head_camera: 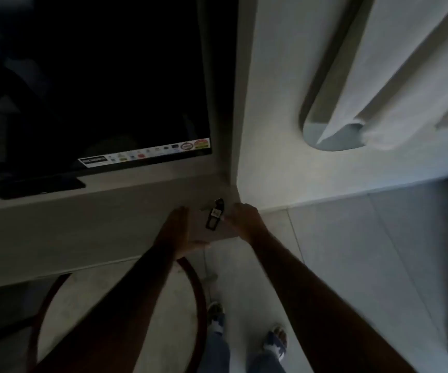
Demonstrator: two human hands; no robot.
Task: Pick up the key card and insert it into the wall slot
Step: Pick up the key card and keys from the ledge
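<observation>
While the room is this dim, I see from the head view that the key card [214, 214] lies flat on the shelf [56, 224], close to the wall corner, with a dark fob at its far end. My right hand [244, 218] is just beside it, fingers curled toward its edge; whether they already touch it I cannot tell. My left hand [179, 230] rests flat on the shelf to the card's other side, fingers together, holding nothing. To lift it cleanly I should pinch the card's long edges or the fob, not scrape at its face. Above the pale, smooth shelf hangs a dark television [91, 84]. Tiled floor [351, 251] lies below, and no wall slot is in sight.
</observation>
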